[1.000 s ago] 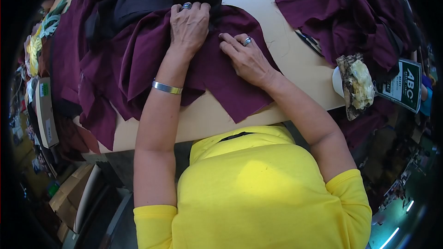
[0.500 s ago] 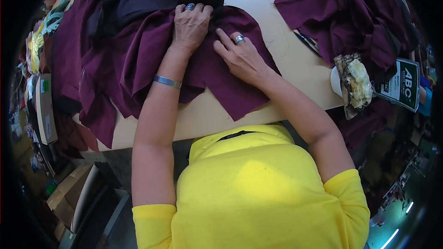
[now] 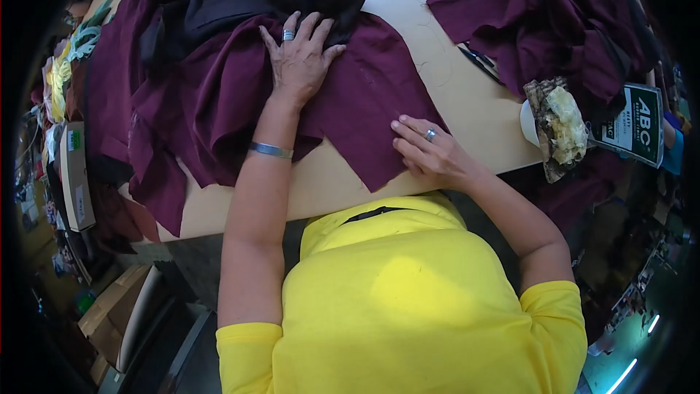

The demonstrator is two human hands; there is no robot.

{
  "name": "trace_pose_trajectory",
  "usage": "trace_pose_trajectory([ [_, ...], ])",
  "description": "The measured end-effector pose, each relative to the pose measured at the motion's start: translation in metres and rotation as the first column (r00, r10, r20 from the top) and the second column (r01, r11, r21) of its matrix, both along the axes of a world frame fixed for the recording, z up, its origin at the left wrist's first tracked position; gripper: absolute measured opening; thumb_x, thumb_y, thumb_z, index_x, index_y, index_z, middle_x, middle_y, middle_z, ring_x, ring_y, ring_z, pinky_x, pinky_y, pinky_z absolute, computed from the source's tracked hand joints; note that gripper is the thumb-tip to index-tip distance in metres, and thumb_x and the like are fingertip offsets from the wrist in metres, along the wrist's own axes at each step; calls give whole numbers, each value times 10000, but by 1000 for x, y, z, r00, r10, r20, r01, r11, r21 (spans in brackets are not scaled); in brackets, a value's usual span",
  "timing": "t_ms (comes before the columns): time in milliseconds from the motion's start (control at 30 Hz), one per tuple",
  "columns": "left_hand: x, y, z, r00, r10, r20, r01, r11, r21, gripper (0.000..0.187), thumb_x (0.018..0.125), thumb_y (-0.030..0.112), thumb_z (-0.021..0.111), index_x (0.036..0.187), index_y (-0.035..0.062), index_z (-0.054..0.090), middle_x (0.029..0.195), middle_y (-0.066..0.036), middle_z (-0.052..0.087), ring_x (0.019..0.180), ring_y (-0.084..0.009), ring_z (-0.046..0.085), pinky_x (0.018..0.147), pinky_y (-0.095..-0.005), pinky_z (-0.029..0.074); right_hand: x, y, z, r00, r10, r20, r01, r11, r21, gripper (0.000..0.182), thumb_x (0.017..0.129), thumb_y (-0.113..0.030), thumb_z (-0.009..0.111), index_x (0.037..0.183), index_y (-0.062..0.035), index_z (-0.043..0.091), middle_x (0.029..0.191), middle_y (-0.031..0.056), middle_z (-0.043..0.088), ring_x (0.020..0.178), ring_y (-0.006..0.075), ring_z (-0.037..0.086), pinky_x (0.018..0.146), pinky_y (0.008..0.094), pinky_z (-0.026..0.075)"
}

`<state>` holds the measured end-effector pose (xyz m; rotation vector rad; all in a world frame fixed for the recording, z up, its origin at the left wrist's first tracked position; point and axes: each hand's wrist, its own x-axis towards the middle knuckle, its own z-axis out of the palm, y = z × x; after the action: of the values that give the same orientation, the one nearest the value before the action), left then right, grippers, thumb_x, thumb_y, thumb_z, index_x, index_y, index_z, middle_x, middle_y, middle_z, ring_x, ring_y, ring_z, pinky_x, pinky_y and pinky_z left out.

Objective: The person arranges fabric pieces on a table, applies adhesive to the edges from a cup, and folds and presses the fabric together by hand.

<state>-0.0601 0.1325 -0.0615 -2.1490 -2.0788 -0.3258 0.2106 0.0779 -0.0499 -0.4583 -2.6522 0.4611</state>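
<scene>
Maroon cloth (image 3: 375,80) lies spread on the table, its near corner pointing toward my body. My left hand (image 3: 300,58), wearing a ring and a metal bracelet, presses on the cloth with its fingers spread. Just beyond those fingertips is a heap of black fabric (image 3: 240,0) over the maroon folds. My right hand (image 3: 426,149), also ringed, rests on the right edge of the maroon piece near the table's front. Its fingers reach leftward over the cloth, slightly bent, and the thumb is partly hidden below them.
More maroon fabric (image 3: 525,22) is piled at the back right of the pale table (image 3: 445,66). Dark slim tools (image 3: 480,62) lie beside that pile. A white cup (image 3: 529,124), a ragged brown-and-cream block (image 3: 558,130) and a green ABC package (image 3: 634,128) stand at the right edge.
My right hand has slid toward me and to the right, down the cloth to its edge. My left hand has spread its fingers, and the black heap has shifted slightly right.
</scene>
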Motion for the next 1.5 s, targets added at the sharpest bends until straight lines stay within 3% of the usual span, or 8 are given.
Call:
trace_pose_trajectory([
  [267, -33, 32, 3, 992, -87, 89, 95, 991, -90, 488, 805, 438, 582, 1246, 246, 500, 1332, 36, 428, 1299, -217, 310, 1037, -650, 100, -26, 18, -2, 995, 60, -78, -47, 987, 154, 335, 724, -79, 594, 1054, -28, 569, 1013, 133, 610, 962, 258, 599, 848, 347, 480],
  [467, -31, 34, 4, 993, -60, 98, 71, 991, -115, 489, 807, 416, 589, 1255, 246, 488, 1345, 38, 415, 1311, -208, 296, 1051, -637, 77, -45, 7, 4, 978, -107, -182, 124, 989, 84, 314, 762, -71, 556, 1073, -47, 589, 842, 61, 634, 794, 166, 609, 724, 287, 489],
  [900, -27, 28, 13, 997, -59, 53, 68, 982, -177, 784, 674, 610, 625, 1320, 213, 422, 1392, -4, 356, 1339, -227, 252, 1057, -632, 41, -43, 8, -4, 983, -90, -159, 103, 992, 74, 321, 788, -71, 520, 1100, -42, 592, 864, 80, 648, 811, 182, 619, 734, 292, 483],
  [1067, -30, 34, 4, 992, -47, 113, 63, 988, -139, 635, 752, 535, 597, 1293, 234, 454, 1369, 33, 389, 1324, -215, 278, 1048, -647, 57, -41, 6, -4, 989, -70, -133, 90, 985, 144, 326, 792, -113, 538, 1107, -40, 581, 877, 88, 650, 811, 200, 622, 734, 311, 484],
  [1167, -33, 32, -9, 990, -83, 117, 89, 995, -51, 616, 756, 551, 579, 1274, 235, 475, 1349, 52, 408, 1312, -206, 295, 1048, -647, 52, -38, 6, 4, 988, -46, -147, 46, 999, -2, 326, 789, -161, 574, 1094, -50, 574, 903, 106, 649, 832, 230, 623, 744, 338, 483],
  [1267, -35, 31, -17, 986, -113, 119, 111, 993, 27, 629, 745, 576, 573, 1268, 239, 481, 1334, 55, 423, 1306, -204, 304, 1049, -646, 53, -48, 29, 27, 990, -66, 127, 111, 914, -390, 312, 786, -167, 596, 1078, -63, 566, 944, 121, 644, 876, 258, 616, 750, 358, 482],
  [1367, -37, 33, -21, 984, -138, 112, 129, 988, 85, 642, 733, 598, 572, 1262, 244, 485, 1326, 58, 431, 1303, -202, 309, 1050, -645, 52, -76, 63, -3, 976, -177, -124, 136, 948, -287, 339, 777, -76, 607, 1114, -68, 565, 1049, 93, 621, 941, 267, 596, 798, 389, 471],
  [1500, -39, 32, -23, 983, -144, 116, 133, 986, 97, 658, 716, 618, 576, 1255, 251, 490, 1324, 65, 432, 1297, -199, 317, 1051, -644, 52, -84, 62, -9, 990, -89, -110, 85, 995, -48, 316, 777, -39, 580, 1093, -52, 583, 1089, 113, 608, 1017, 268, 573, 857, 371, 454],
])
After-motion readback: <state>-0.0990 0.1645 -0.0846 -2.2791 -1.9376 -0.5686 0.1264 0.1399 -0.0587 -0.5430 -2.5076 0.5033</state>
